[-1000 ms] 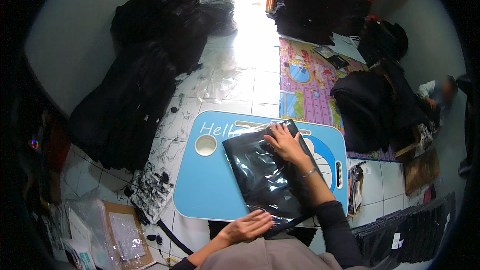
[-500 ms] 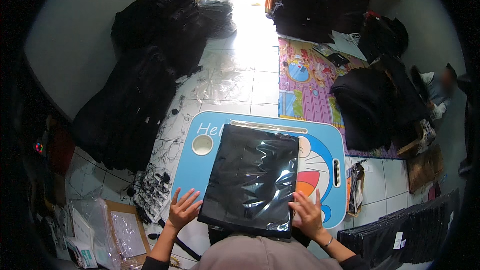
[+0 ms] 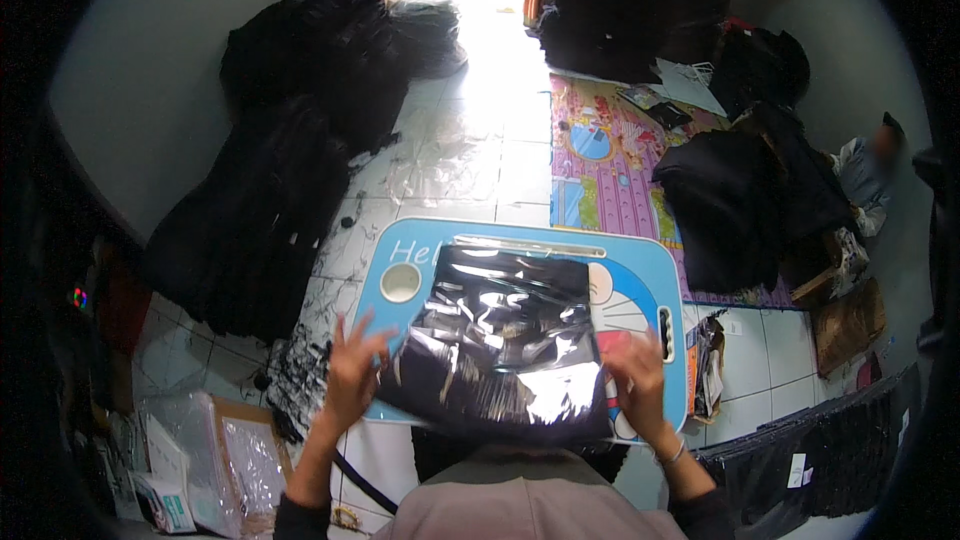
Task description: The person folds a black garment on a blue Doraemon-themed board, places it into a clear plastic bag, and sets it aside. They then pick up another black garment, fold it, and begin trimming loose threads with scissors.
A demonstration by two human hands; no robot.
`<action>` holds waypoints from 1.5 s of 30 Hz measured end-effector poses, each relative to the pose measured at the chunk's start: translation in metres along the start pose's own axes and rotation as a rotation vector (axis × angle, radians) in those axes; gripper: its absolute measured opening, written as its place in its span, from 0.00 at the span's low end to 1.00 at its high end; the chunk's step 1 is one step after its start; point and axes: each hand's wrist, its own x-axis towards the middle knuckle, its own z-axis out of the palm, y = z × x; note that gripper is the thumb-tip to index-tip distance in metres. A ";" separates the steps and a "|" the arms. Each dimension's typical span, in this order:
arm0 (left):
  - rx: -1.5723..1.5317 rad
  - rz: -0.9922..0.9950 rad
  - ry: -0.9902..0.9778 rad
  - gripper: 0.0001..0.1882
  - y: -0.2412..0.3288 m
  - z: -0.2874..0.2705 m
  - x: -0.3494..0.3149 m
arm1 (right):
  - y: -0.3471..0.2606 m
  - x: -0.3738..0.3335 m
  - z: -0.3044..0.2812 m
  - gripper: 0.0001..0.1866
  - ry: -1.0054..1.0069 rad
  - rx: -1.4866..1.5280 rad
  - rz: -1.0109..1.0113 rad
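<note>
A black folded cloth in a glossy clear plastic packet [image 3: 500, 340] lies over a small blue lap table [image 3: 400, 240] with a cartoon face, right in front of me. Its near part is rumpled and blurred, with bright glare on the film. My left hand [image 3: 352, 370] is at the packet's left edge, thumb and forefinger pinched on it while the other fingers stick up. On the opposite edge, my right hand [image 3: 638, 380] has its fingers closed on the film, partly smeared by motion.
Dark cloth heaps [image 3: 250, 210] line the left wall. More black stacks [image 3: 720, 200] stand on a colourful mat [image 3: 600, 180] at the right, where a person [image 3: 865, 170] sits. Packed black bundles [image 3: 790, 470] lie near right; plastic sleeves and a cardboard box [image 3: 250, 450] lie near left.
Both hands have gone from lying open beside the packet to gripping its side edges. The packet's near edge has risen and shifted away from me, and its film has wrinkled.
</note>
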 end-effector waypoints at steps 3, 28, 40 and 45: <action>-0.183 0.007 0.085 0.16 0.008 -0.038 0.080 | 0.005 0.070 -0.039 0.08 0.051 0.162 0.076; -0.746 -0.031 -1.206 0.22 -0.019 -0.043 0.117 | 0.092 0.082 -0.055 0.09 -0.706 0.897 0.477; 0.290 -0.401 0.037 0.32 -0.011 0.233 0.160 | 0.059 0.110 0.180 0.32 -0.214 -0.386 0.291; 0.190 -0.498 -0.100 0.34 -0.016 0.239 0.155 | 0.065 0.101 0.189 0.32 -0.239 -0.374 0.307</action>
